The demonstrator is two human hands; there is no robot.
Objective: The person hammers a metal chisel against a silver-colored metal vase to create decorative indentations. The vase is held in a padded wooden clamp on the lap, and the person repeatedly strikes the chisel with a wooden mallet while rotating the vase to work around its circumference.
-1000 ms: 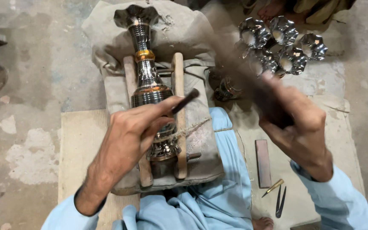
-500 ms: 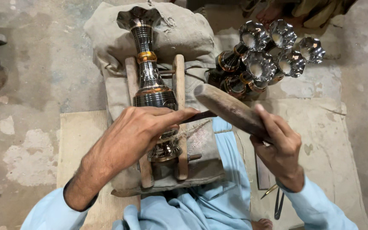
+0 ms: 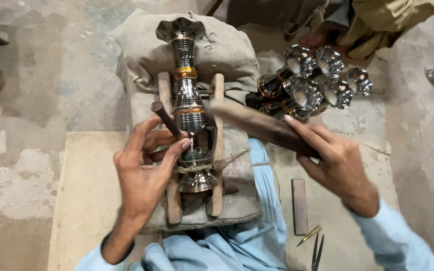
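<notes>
Engraving step: left hand (image 3: 144, 170) pinches a chisel (image 3: 167, 119) against the vase (image 3: 191, 108) — tied between wooden rails (image 3: 218, 145) on a sack (image 3: 141, 65). Right hand (image 3: 335, 160) grips a mallet (image 3: 257, 124) — the next blow calls for a square strike on the chisel head.

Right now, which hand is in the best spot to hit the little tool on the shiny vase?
Probably the right hand: it holds the wooden mallet raised beside the vase, while the left hand pinches the punch against it.
</notes>
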